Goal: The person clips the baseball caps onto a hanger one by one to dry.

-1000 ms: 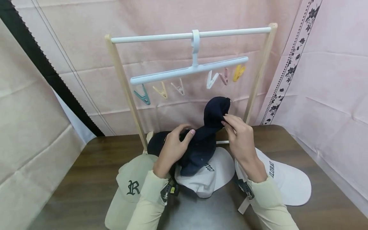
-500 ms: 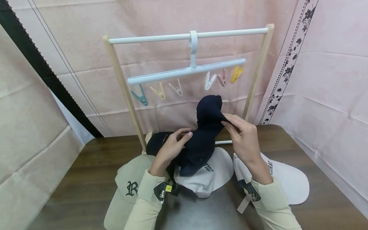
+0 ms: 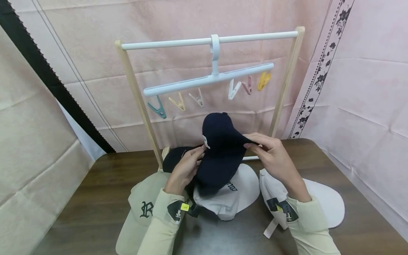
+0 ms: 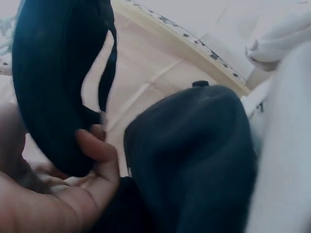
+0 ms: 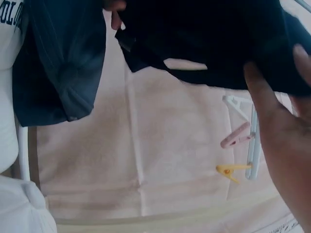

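Both hands hold a navy baseball cap (image 3: 220, 127) over the table, its crown up and a white emblem (image 3: 206, 141) on its left side. My left hand (image 3: 185, 168) pinches the cap's left edge near the emblem. The left wrist view shows thumb and finger gripping the fabric below the strap opening of the cap (image 4: 48, 87). My right hand (image 3: 275, 154) pinches the right edge between thumb and fingers. Beneath, a second navy cap (image 5: 63, 63) overlaps a white cap (image 3: 248, 186) with dark lettering. The left hand partly hides another dark cap (image 3: 173, 157).
Behind stands a wooden rack with a white top bar (image 3: 261, 36). A pale blue hanger (image 3: 191, 83) hangs from it, bearing several coloured clips (image 3: 158, 108). A pale green cap (image 3: 146, 202) lies left, another white cap (image 3: 325, 202) right. Pink cloth (image 3: 178, 21) encloses the wooden table (image 3: 89, 198).
The held cap has turned and shifted left and slightly down, bringing its white emblem into view. My right hand has lowered a little; my left has moved slightly left along the cap's edge.
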`<state>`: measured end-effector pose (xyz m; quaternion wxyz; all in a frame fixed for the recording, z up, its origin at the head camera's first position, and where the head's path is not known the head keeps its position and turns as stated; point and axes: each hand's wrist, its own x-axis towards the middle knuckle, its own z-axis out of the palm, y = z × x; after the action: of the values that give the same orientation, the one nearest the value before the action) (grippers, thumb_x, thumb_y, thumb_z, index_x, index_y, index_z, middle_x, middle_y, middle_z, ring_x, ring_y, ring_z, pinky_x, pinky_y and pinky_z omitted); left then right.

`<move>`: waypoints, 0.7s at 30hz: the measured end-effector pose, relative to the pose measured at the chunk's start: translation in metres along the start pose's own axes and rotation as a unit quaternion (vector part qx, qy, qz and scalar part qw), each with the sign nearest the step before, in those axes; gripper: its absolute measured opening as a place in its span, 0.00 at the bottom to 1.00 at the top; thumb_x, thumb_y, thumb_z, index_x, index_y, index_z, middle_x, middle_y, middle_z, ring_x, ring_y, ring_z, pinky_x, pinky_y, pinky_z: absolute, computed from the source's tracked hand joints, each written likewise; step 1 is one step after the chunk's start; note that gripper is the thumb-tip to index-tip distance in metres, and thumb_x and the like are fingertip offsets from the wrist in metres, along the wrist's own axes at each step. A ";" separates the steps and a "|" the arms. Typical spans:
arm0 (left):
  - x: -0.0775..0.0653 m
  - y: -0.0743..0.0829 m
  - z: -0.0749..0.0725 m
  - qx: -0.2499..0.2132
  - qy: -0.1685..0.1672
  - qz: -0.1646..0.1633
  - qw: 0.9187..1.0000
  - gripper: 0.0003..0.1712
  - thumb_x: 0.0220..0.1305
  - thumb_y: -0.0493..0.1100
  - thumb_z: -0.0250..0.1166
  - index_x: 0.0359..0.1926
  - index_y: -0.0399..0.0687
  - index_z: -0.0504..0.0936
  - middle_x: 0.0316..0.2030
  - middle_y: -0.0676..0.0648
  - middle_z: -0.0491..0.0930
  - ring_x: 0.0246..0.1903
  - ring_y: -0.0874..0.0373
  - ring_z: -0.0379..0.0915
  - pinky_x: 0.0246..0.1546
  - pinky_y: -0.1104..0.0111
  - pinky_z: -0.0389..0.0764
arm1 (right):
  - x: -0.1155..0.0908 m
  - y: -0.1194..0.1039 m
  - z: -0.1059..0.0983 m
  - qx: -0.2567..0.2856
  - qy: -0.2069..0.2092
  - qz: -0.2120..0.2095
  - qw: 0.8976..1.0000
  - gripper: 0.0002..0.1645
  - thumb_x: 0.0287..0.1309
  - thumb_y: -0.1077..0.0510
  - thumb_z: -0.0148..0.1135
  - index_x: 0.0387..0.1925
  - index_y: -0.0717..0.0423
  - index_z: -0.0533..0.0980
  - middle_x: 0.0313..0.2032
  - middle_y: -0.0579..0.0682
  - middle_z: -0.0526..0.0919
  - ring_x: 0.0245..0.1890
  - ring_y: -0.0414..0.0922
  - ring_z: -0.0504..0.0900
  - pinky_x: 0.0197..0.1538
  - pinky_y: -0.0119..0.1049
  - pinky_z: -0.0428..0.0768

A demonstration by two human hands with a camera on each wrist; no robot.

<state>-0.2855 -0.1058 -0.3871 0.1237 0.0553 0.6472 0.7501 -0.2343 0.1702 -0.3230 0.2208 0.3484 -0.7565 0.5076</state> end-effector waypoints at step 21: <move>0.006 -0.014 0.004 0.006 0.086 0.090 0.992 0.33 0.76 0.70 0.56 0.48 0.44 0.84 0.37 0.51 0.87 0.34 0.62 0.84 0.37 0.69 0.83 | -0.005 -0.004 -0.016 -0.120 -0.170 0.120 0.971 0.36 0.66 0.64 0.52 0.75 0.64 0.66 0.71 0.62 0.73 0.69 0.58 0.74 0.69 0.61 0.69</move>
<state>-0.2890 -0.0984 -0.4009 -0.0004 0.0491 0.6523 0.7563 -0.2283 0.1855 -0.3183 0.0661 0.3072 -0.8745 0.3694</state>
